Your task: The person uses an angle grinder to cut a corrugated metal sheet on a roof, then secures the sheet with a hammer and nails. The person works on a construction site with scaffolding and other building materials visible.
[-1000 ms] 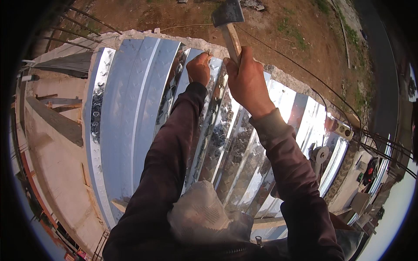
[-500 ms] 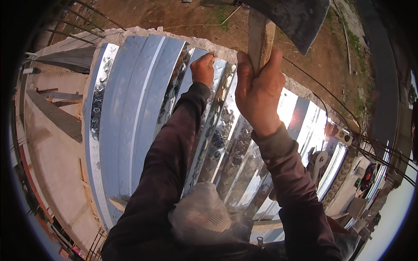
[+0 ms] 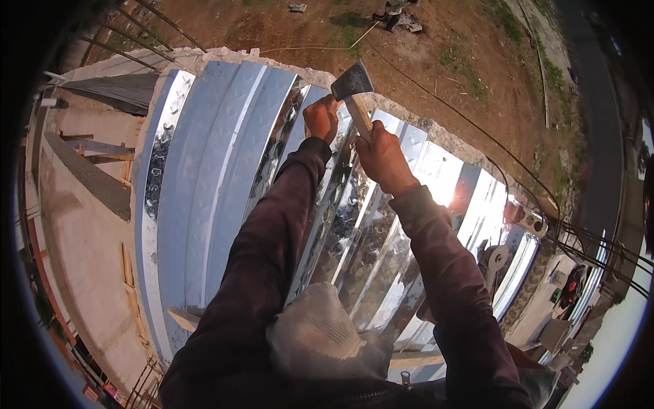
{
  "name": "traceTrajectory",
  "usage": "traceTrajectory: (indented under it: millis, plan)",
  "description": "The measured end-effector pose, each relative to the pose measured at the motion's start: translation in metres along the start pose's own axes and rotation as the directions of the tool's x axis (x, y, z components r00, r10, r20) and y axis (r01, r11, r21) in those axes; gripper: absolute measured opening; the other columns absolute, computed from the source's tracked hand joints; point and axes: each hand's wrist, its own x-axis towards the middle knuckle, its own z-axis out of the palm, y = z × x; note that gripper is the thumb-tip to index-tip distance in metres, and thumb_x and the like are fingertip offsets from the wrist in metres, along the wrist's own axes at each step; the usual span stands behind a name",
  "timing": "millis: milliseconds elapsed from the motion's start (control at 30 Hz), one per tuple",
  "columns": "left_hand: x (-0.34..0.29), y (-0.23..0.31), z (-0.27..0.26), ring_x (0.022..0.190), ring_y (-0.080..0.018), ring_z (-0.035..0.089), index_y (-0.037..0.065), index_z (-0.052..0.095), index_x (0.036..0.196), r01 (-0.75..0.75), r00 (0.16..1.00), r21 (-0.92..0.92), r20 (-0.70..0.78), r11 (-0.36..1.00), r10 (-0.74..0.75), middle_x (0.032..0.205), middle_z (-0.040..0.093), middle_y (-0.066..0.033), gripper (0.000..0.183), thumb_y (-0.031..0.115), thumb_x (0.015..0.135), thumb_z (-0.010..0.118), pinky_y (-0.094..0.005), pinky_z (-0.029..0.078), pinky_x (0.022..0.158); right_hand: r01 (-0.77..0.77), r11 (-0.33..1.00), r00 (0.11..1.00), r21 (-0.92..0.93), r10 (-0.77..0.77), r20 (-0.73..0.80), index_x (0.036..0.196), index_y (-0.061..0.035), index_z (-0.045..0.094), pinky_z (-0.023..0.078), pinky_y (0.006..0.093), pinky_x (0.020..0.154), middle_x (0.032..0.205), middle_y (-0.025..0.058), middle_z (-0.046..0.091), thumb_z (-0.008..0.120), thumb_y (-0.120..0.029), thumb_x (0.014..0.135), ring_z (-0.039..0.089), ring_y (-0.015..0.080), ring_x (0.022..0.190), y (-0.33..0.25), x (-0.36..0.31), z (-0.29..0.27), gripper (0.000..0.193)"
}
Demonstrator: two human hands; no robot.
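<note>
My right hand (image 3: 385, 157) is closed around the wooden handle of a hatchet (image 3: 352, 80). The hatchet's dark, wide head is low, just above and beside my left hand (image 3: 321, 120). My left hand is closed in a pinch at the far edge of the ribbed metal sheets (image 3: 235, 150); whatever its fingers hold is too hidden to make out. The sheets are shiny and silvery blue with an embossed pattern, and both my forearms reach across them. In front of my body hangs a translucent plastic bag (image 3: 317, 334).
A rough concrete ledge (image 3: 402, 112) runs along the sheets' far edge, with bare earth (image 3: 286, 31) beyond, where a person (image 3: 393, 9) stands. Steel rods (image 3: 150, 37) stick out at left. A socket block (image 3: 530, 220), cables (image 3: 579, 238) and a disc-shaped object (image 3: 497, 258) are at right.
My right hand has brought the hatchet down, away and leftward from its raised position to beside my left hand. My left hand stays at nearly the same place on the sheets' edge.
</note>
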Motion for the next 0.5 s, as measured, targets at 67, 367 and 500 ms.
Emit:
traceTrajectory:
  millis: [67, 367, 500]
  plan:
    - [-0.016, -0.016, -0.002, 0.084, -0.0375, 0.069, 0.003, 0.070, 0.090, -0.037, 0.988, -0.079, -0.149, 0.996, 0.025, 0.088, 0.070, -0.0207, 0.009, 0.002, 0.085, 0.062, -0.0402, 0.055, 0.071, -0.011, 1.000, 1.000, 0.012, 0.011, 0.001, 0.107, 0.0076, 0.046, 0.050, 0.0553, 0.066, 0.080, 0.0325, 0.064, 0.061, -0.016, 0.094, 0.064, 0.0520, 0.075, -0.028, -0.005, -0.006, 0.031]
    - [-0.004, -0.012, -0.004, 0.088, -0.0359, 0.068, 0.006, 0.067, 0.100, -0.059, 0.998, -0.095, -0.032, 0.994, 0.056, 0.095, 0.070, -0.0160, 0.012, 0.012, 0.090, 0.066, -0.0407, 0.054, 0.076, -0.101, 0.982, 0.985, 0.161, 0.121, -0.125, 0.099, 0.0046, 0.048, 0.045, 0.0405, 0.048, 0.065, 0.0194, 0.059, 0.061, -0.022, 0.098, 0.059, 0.0265, 0.051, -0.047, -0.050, -0.033, 0.029]
    - [-0.027, -0.012, -0.009, 0.081, -0.0353, 0.068, 0.005, 0.067, 0.099, -0.213, 0.977, -0.198, -0.052, 0.957, 0.207, 0.091, 0.070, -0.0157, 0.014, -0.001, 0.087, 0.066, -0.0390, 0.054, 0.072, -0.209, 0.948, 0.970, 0.241, 0.233, -0.075, 0.102, 0.0045, 0.050, 0.046, 0.0376, 0.048, 0.067, 0.0155, 0.061, 0.060, -0.023, 0.099, 0.061, 0.0239, 0.055, -0.009, -0.090, -0.012, 0.030]
